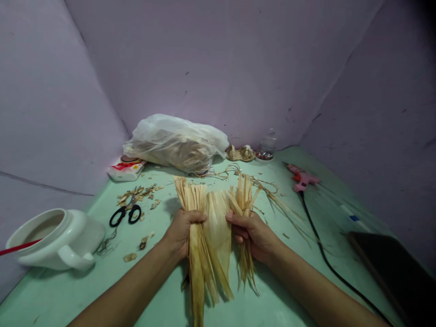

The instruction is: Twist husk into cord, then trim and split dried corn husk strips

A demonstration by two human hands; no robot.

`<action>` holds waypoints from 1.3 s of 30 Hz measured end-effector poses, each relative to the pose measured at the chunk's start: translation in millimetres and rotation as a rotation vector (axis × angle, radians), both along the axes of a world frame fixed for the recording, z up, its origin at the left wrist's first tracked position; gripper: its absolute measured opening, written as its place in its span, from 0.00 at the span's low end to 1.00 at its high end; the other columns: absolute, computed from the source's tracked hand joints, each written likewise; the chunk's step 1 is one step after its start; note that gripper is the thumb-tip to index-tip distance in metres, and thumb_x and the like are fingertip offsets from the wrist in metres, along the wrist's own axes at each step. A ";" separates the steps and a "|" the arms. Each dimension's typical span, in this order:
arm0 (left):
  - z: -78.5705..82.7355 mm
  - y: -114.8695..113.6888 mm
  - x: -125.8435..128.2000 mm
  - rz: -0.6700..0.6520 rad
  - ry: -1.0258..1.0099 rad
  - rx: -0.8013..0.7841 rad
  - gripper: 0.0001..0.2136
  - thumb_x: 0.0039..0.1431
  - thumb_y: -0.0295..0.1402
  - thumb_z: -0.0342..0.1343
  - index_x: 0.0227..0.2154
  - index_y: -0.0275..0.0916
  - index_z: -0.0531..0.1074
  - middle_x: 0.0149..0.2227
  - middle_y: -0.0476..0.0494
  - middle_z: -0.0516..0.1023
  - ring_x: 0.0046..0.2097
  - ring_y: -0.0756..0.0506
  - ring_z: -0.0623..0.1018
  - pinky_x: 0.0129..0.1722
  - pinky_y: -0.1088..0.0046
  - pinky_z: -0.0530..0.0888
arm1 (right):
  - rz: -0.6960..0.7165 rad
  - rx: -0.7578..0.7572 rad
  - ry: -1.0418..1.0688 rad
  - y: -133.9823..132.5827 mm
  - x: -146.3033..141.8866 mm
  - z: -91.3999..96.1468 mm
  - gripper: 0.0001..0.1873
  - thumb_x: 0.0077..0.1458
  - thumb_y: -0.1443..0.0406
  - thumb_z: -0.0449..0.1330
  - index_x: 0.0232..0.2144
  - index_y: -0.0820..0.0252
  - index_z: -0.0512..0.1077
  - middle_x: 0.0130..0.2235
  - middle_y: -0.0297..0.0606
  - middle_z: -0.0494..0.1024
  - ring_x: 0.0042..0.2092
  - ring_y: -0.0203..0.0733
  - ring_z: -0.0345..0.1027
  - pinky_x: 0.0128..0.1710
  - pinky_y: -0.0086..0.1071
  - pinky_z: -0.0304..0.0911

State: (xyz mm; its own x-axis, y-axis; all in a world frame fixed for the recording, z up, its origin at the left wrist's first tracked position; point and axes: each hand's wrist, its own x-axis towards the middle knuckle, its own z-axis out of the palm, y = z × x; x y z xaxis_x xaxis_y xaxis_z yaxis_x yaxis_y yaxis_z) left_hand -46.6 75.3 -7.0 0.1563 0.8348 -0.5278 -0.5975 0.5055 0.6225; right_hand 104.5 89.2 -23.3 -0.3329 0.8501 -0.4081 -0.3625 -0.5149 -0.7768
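My left hand is closed round a bundle of long dried corn husk strips, held upright over the green table. Closed in the same way, my right hand grips a smaller bunch of husk strips. A broad pale husk leaf spans between the two hands and touches both thumbs. The strip ends fan out above and below my fingers.
Black-handled scissors lie among husk scraps at left. A white pot stands at the near left. A plastic bag of husks sits at the back. A pink glue gun with its black cord lies at right, near a dark flat object.
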 end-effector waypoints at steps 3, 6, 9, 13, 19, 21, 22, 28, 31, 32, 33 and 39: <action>-1.2 -0.4 -2.6 -0.054 0.007 -0.029 0.02 0.36 0.23 0.56 0.17 0.31 0.69 0.10 0.50 0.65 0.13 0.54 0.64 0.15 0.79 0.64 | 0.015 0.026 0.020 -1.2 -1.2 -1.9 0.12 0.35 0.65 0.65 0.19 0.63 0.63 0.10 0.21 0.52 0.14 0.23 0.40 0.11 0.19 0.43; -1.5 -3.4 -1.3 -0.076 0.057 0.093 0.06 0.37 0.27 0.60 0.16 0.31 0.68 0.10 0.50 0.64 0.13 0.56 0.62 0.13 0.82 0.60 | 0.018 0.057 -0.032 -3.5 -3.5 -3.8 0.13 0.34 0.64 0.65 0.21 0.64 0.64 0.14 0.23 0.57 0.15 0.23 0.44 0.11 0.19 0.43; -1.8 -5.5 2.3 -0.125 0.093 0.184 0.09 0.35 0.26 0.62 0.24 0.30 0.72 0.17 0.46 0.72 0.18 0.53 0.69 0.15 0.81 0.62 | 0.012 0.090 -0.083 -5.4 -5.0 -3.6 0.14 0.33 0.64 0.66 0.21 0.64 0.65 0.16 0.25 0.60 0.15 0.24 0.47 0.11 0.20 0.44; -3.2 -3.0 3.2 -0.056 0.216 0.097 0.10 0.33 0.21 0.61 0.24 0.28 0.72 0.16 0.47 0.71 0.15 0.56 0.64 0.12 0.83 0.57 | -0.007 0.064 -0.106 -4.1 -4.0 -1.3 0.14 0.33 0.64 0.66 0.21 0.64 0.65 0.15 0.24 0.58 0.15 0.23 0.46 0.11 0.20 0.43; -0.3 1.9 -0.8 0.044 0.263 0.014 0.07 0.32 0.20 0.59 0.21 0.28 0.70 0.12 0.50 0.66 0.14 0.56 0.63 0.14 0.82 0.62 | -0.087 0.061 -0.159 1.0 -1.4 -2.4 0.14 0.32 0.65 0.66 0.23 0.65 0.67 0.17 0.25 0.61 0.16 0.23 0.47 0.10 0.19 0.44; 1.3 2.0 -1.6 0.025 0.250 0.010 0.06 0.32 0.21 0.59 0.19 0.29 0.69 0.10 0.52 0.62 0.13 0.57 0.60 0.12 0.83 0.59 | -0.082 0.052 -0.116 2.3 -0.2 -3.0 0.12 0.34 0.66 0.66 0.24 0.65 0.68 0.17 0.26 0.63 0.15 0.23 0.45 0.10 0.19 0.44; 2.0 2.0 -2.0 0.019 0.245 0.005 0.05 0.32 0.21 0.59 0.18 0.30 0.68 0.09 0.53 0.61 0.12 0.57 0.59 0.12 0.83 0.58 | -0.082 0.042 -0.090 2.8 0.6 -3.3 0.12 0.35 0.66 0.65 0.25 0.65 0.69 0.18 0.27 0.65 0.15 0.22 0.44 0.10 0.19 0.45; 2.3 1.4 -2.9 0.004 0.226 0.012 0.07 0.31 0.23 0.60 0.15 0.31 0.66 0.09 0.54 0.60 0.12 0.57 0.59 0.12 0.83 0.58 | -0.079 -0.011 -0.036 4.0 3.8 -4.9 0.13 0.42 0.62 0.62 0.29 0.67 0.71 0.22 0.32 0.70 0.15 0.21 0.41 0.11 0.18 0.44; 0.0 1.1 -1.8 0.009 0.235 0.036 0.09 0.29 0.24 0.61 0.17 0.32 0.66 0.09 0.54 0.60 0.12 0.57 0.59 0.13 0.82 0.58 | -0.029 0.007 -0.012 2.6 3.6 -4.2 0.17 0.41 0.57 0.62 0.27 0.68 0.71 0.22 0.31 0.68 0.15 0.21 0.40 0.11 0.19 0.43; -0.9 1.0 -1.3 0.013 0.247 0.037 0.09 0.29 0.24 0.61 0.16 0.32 0.66 0.09 0.54 0.60 0.12 0.57 0.59 0.13 0.82 0.57 | -0.017 0.021 -0.019 1.9 3.3 -3.8 0.18 0.41 0.56 0.62 0.27 0.68 0.70 0.20 0.30 0.67 0.15 0.21 0.39 0.11 0.19 0.43; -1.8 1.1 -0.9 0.015 0.258 0.040 0.09 0.29 0.25 0.62 0.16 0.32 0.66 0.09 0.54 0.61 0.13 0.56 0.60 0.13 0.82 0.58 | -0.008 0.037 -0.033 1.2 2.9 -3.5 0.18 0.40 0.56 0.63 0.26 0.67 0.70 0.19 0.28 0.64 0.15 0.21 0.39 0.11 0.19 0.42; -5.9 1.9 -0.5 -0.013 0.239 0.066 0.10 0.28 0.26 0.62 0.18 0.31 0.68 0.10 0.53 0.62 0.14 0.55 0.63 0.17 0.78 0.62 | 0.026 0.060 -0.104 -2.0 0.2 -2.4 0.14 0.33 0.64 0.66 0.21 0.63 0.64 0.15 0.23 0.56 0.16 0.24 0.43 0.11 0.20 0.40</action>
State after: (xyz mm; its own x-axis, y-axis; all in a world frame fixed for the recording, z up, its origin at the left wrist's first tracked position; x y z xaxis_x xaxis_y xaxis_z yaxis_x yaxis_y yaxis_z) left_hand -47.1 77.2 -12.9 0.0443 0.8677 -0.4952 -0.4229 0.4653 0.7776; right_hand 104.8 87.2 -25.7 -0.3138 0.8656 -0.3902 -0.2651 -0.4745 -0.8394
